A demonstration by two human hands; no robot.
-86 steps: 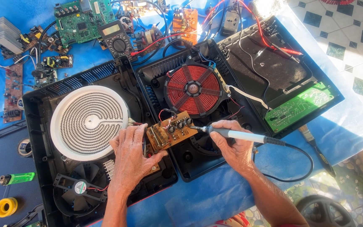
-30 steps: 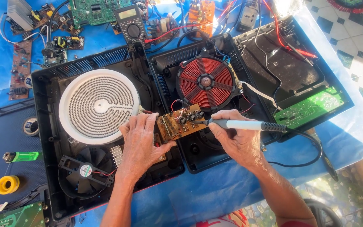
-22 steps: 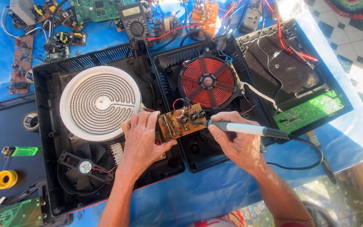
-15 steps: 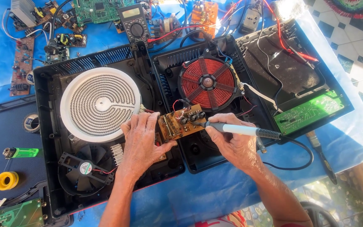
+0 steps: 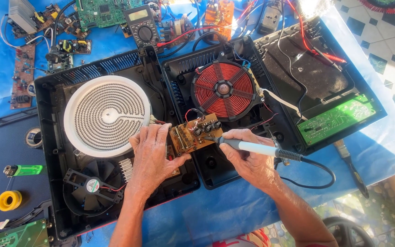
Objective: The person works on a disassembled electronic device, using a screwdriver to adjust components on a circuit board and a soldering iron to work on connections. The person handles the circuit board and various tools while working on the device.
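Leaning over an opened cooktop, the person works at a small brown circuit board (image 5: 194, 136) lying between the two halves of the black housing (image 5: 46, 151). Their left hand (image 5: 152, 158) rests on the board's near-left edge, thumb out to the right under it and fingers lying flat beside it, so that grip pins the board rather than closing around it. Their right hand (image 5: 248, 161) is wrapped tight around a pale blue soldering iron (image 5: 252, 147), whose tip touches the board's right side near a cluster of dark capacitors. The iron's black cord (image 5: 318, 176) loops off to the right across the blue sheet (image 5: 234, 210) covering the worktop.

Just left of the board sits a white spiral heating element (image 5: 107, 115); behind it, a red copper induction coil (image 5: 223, 89). A cooling fan (image 5: 92, 185) lies below the white element. A green circuit board (image 5: 337, 119) leans in the right-hand housing. Further back stand a multimeter (image 5: 142, 28) and scattered boards. On the left lie a green lighter (image 5: 24, 170) and a yellow roll (image 5: 9, 200).
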